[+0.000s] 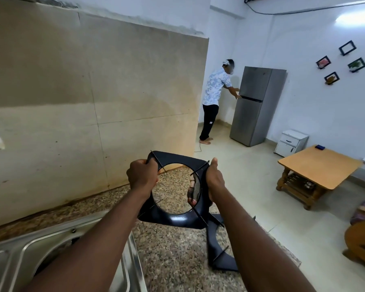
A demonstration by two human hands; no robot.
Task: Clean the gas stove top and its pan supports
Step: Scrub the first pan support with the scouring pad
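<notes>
A person (216,89) touches a grey fridge (255,116) near a wooden table (316,168).

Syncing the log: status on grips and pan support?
Left grip and right grip both hold square black metal pan support above speckled granite counter. Second black pan support lies on counter below it.

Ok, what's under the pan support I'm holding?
Speckled counter, seen through its ring, and a second pan support lying there, partly covered by the held pan support and your right forearm.
</notes>
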